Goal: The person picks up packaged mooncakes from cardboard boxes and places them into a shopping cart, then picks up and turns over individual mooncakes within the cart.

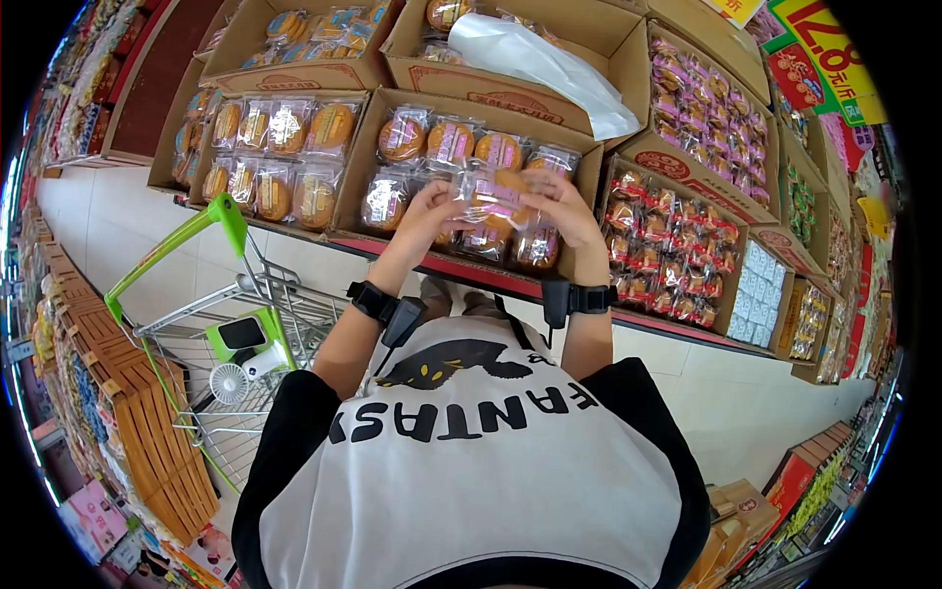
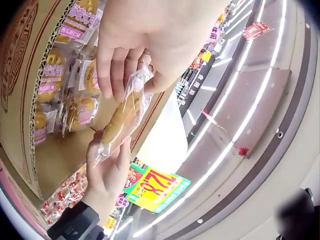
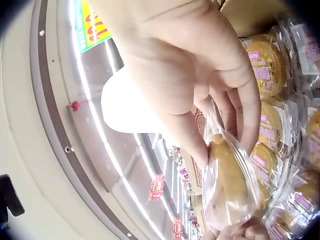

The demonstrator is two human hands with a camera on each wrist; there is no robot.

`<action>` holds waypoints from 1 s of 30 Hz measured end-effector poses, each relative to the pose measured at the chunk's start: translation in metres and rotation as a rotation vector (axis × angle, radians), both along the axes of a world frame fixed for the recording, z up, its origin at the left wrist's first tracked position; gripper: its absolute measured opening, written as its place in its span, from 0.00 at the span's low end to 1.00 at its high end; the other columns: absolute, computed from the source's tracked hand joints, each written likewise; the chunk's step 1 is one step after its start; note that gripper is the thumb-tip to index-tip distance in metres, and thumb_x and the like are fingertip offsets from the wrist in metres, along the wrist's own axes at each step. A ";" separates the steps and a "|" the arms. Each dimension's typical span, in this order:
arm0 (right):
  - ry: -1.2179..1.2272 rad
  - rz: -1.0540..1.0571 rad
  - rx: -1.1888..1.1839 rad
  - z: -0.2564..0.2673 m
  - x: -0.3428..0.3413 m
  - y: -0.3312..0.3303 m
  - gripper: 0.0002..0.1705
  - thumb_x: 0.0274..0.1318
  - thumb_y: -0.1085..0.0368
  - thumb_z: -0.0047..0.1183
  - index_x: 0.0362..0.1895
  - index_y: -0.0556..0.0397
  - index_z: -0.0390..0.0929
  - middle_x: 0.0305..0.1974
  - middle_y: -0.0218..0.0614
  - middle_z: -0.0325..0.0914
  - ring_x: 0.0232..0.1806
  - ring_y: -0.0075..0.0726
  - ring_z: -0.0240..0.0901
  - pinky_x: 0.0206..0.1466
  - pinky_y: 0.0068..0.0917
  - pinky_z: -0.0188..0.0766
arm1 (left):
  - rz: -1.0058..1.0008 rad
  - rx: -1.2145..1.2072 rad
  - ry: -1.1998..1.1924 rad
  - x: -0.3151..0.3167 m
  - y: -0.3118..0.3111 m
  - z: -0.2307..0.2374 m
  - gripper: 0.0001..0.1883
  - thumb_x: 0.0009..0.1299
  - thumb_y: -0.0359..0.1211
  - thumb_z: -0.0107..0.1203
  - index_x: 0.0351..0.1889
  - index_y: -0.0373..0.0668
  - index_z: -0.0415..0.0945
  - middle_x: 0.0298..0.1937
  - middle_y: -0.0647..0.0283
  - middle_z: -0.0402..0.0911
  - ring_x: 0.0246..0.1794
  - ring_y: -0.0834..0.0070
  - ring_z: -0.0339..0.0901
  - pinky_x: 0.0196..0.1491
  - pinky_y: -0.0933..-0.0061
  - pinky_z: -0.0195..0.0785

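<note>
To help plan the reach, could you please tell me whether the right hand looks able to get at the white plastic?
Probably yes: nothing covers the white plastic, whose near end lies just beyond the right hand, though that hand pinches a wrapped pastry and must release it.

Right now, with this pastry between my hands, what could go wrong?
The left hand and right hand pinch opposite ends of the wrapped pastry, so a hard pull might tear its clear wrapper.
If it slips, it would probably land on the packs below, perhaps cracking something.
The white plastic lies over a box edge beyond the right hand; a careless reach could drag it down.
</note>
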State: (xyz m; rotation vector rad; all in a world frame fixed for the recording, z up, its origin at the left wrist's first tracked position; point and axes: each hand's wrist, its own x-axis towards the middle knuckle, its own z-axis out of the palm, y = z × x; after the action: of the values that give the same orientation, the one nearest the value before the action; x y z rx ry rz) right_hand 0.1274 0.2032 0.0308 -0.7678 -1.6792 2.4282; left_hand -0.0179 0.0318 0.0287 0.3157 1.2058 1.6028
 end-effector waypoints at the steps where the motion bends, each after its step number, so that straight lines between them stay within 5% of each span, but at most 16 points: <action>1: 0.021 -0.127 -0.041 0.000 -0.003 0.000 0.23 0.44 0.67 0.55 0.47 0.53 0.65 0.37 0.38 0.72 0.35 0.26 0.71 0.34 0.19 0.69 | -0.001 0.025 -0.043 0.003 -0.002 0.001 0.11 0.62 0.26 0.47 0.42 0.37 0.64 0.32 0.66 0.72 0.36 0.76 0.73 0.39 0.74 0.71; 8: 0.117 -0.318 -0.238 -0.016 -0.010 -0.001 0.25 0.44 0.72 0.54 0.49 0.55 0.64 0.41 0.39 0.71 0.40 0.30 0.70 0.42 0.23 0.67 | -0.086 -0.009 0.038 0.026 -0.003 0.006 0.14 0.60 0.26 0.50 0.43 0.36 0.64 0.37 0.62 0.74 0.37 0.77 0.73 0.41 0.78 0.69; 12: 0.116 -0.349 -0.221 -0.011 -0.013 -0.009 0.26 0.42 0.75 0.54 0.50 0.58 0.64 0.41 0.39 0.71 0.40 0.31 0.70 0.41 0.25 0.68 | -0.216 -0.046 0.258 0.029 -0.006 -0.012 0.13 0.61 0.30 0.51 0.43 0.36 0.66 0.38 0.62 0.74 0.37 0.78 0.72 0.40 0.78 0.66; 14: 0.077 -0.327 -0.186 -0.014 -0.012 -0.007 0.26 0.41 0.75 0.54 0.49 0.57 0.64 0.42 0.39 0.70 0.40 0.31 0.70 0.40 0.24 0.68 | -0.372 -0.138 0.607 0.025 -0.010 -0.008 0.14 0.61 0.30 0.51 0.43 0.35 0.65 0.36 0.61 0.73 0.36 0.77 0.72 0.40 0.78 0.66; 17: 0.010 -0.291 -0.103 -0.021 -0.014 -0.001 0.25 0.40 0.75 0.56 0.48 0.57 0.66 0.42 0.38 0.70 0.40 0.30 0.69 0.39 0.24 0.69 | -0.180 -0.198 0.822 0.020 -0.023 -0.017 0.14 0.62 0.29 0.49 0.44 0.34 0.65 0.36 0.60 0.73 0.36 0.75 0.72 0.40 0.77 0.65; 21: -0.024 -0.207 0.145 -0.030 -0.022 -0.002 0.23 0.37 0.76 0.57 0.44 0.57 0.70 0.41 0.37 0.72 0.42 0.30 0.69 0.42 0.23 0.67 | -0.051 -0.193 0.805 0.006 -0.036 -0.037 0.12 0.62 0.27 0.47 0.43 0.35 0.66 0.37 0.61 0.73 0.37 0.75 0.72 0.40 0.77 0.65; 22: 0.005 -0.139 0.295 -0.036 -0.025 -0.002 0.23 0.36 0.77 0.57 0.43 0.57 0.71 0.42 0.37 0.73 0.43 0.30 0.68 0.43 0.23 0.66 | -0.044 -0.195 0.804 0.005 -0.039 -0.034 0.12 0.62 0.27 0.47 0.43 0.35 0.66 0.37 0.61 0.73 0.37 0.75 0.72 0.40 0.77 0.65; 30: -0.181 0.020 0.341 -0.060 -0.042 -0.018 0.22 0.32 0.75 0.59 0.40 0.59 0.74 0.39 0.37 0.75 0.42 0.29 0.70 0.44 0.22 0.64 | -0.125 -0.151 0.901 0.012 -0.047 -0.024 0.10 0.61 0.26 0.46 0.41 0.36 0.67 0.35 0.60 0.72 0.35 0.75 0.71 0.39 0.78 0.64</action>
State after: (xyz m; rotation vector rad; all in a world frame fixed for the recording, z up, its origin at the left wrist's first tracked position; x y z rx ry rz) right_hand 0.0856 0.1848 -0.0290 -0.9405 -2.0995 2.0496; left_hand -0.0062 -0.0152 0.0046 1.0646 1.9134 1.2586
